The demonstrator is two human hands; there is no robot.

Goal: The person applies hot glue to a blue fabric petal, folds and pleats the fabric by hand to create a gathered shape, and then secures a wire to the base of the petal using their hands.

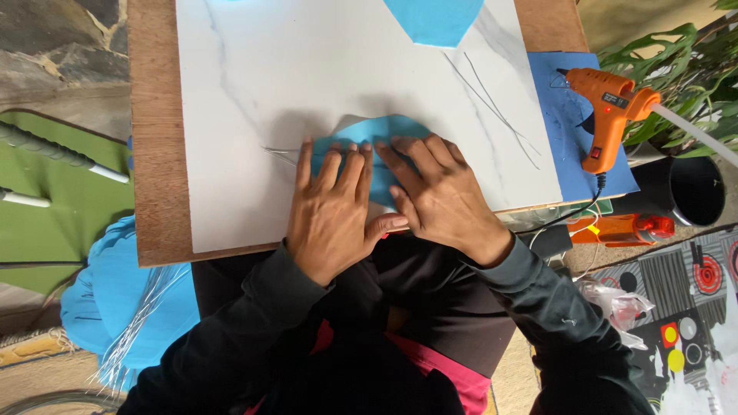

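Both of my hands lie flat, side by side, on a rounded blue sheet piece (382,131) on a white marble-patterned board (254,100). My left hand (334,207) presses its left half with fingers spread. My right hand (434,192) covers the right half, fingers pointing up and to the left. A thin wire (278,151) sticks out from under the blue piece to the left. Most of the piece is hidden beneath my hands.
An orange glue gun (611,111) rests on a blue sheet (557,146) at the right. Two thin wires (492,104) lie on the board; another blue piece (434,19) sits at the top. Blue sheets with wires (115,307) lie lower left, a plant pot (692,188) at right.
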